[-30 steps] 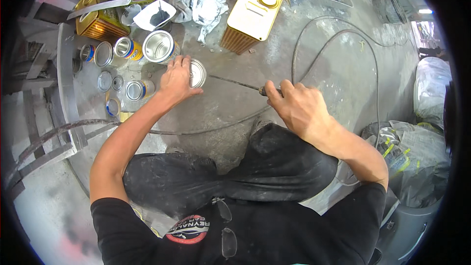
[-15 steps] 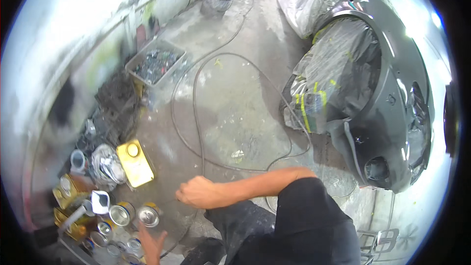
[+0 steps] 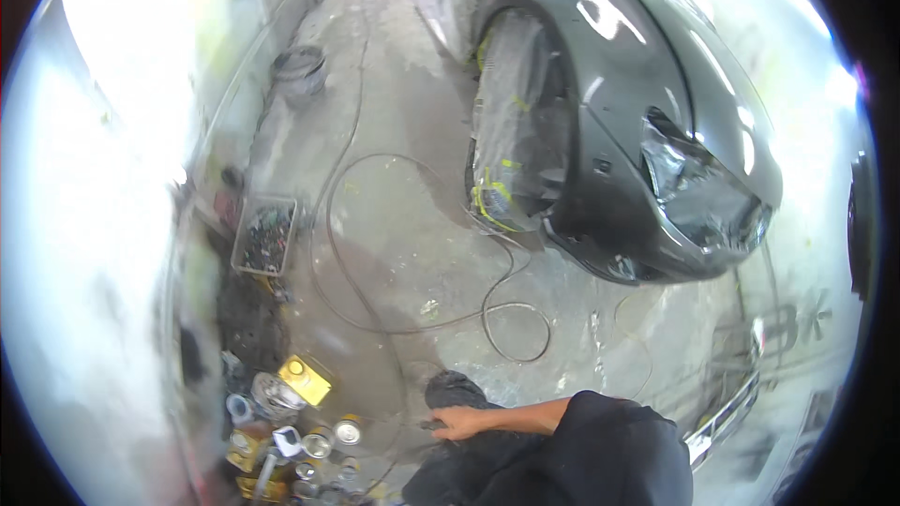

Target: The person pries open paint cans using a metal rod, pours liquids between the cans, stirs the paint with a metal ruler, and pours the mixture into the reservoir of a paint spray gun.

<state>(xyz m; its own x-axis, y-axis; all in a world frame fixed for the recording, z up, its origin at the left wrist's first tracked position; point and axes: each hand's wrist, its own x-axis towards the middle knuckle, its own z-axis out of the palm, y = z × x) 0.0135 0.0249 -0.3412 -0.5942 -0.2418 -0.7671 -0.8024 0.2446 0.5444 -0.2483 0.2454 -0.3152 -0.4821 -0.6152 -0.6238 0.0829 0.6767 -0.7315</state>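
My right hand (image 3: 457,424) reaches in from the right over my dark trouser leg, fingers curled closed. A small dark bit shows at the fingertips; what it is I cannot make out. To the hand's left, on the floor, stand round metal cans, among them a shiny-lidded can (image 3: 348,431) and a wider open can (image 3: 318,445). A yellow rectangular can (image 3: 306,380) stands just behind them. Beside it lies a crumpled silvery wrapping (image 3: 274,394). My left hand is out of the picture.
A grey car body (image 3: 609,75) with its wheel arch covered in plastic sheet (image 3: 511,103) fills the right. A hose (image 3: 323,253) loops across the floor. Along the left wall are a tub of dark scraps (image 3: 293,230) and a dark bucket (image 3: 298,75). A metal stand (image 3: 736,417) is at lower right.
My view has swung up and to the right, so the cans sit lower in it. My left hand, beside the cans before, has left the picture. My right hand stays closed.
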